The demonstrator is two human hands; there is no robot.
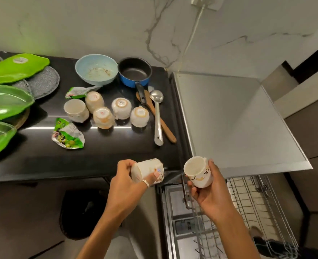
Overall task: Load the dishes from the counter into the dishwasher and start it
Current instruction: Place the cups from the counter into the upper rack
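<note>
Right hand (213,191) gripping white ceramic cup with gold print (199,171), mouth up, above pulled-out wire dishwasher rack (251,200); probably on way to rack. Left hand (128,181) closed around second white patterned cup (147,170), lying sideways, at black tabletop (117,152) edge. Five white cups (105,110) waiting on tabletop, most upside down, perhaps to drain. Base stickers and green snack wrapper (67,136) not readable.

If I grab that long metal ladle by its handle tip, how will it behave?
The metal ladle looks rigid, so probably no flex. Its bowl end likely outweighs the thin handle, so it may droop. Its glossy finish suggests a slippery grip. It touches the wooden spatula, which may shift.
</note>
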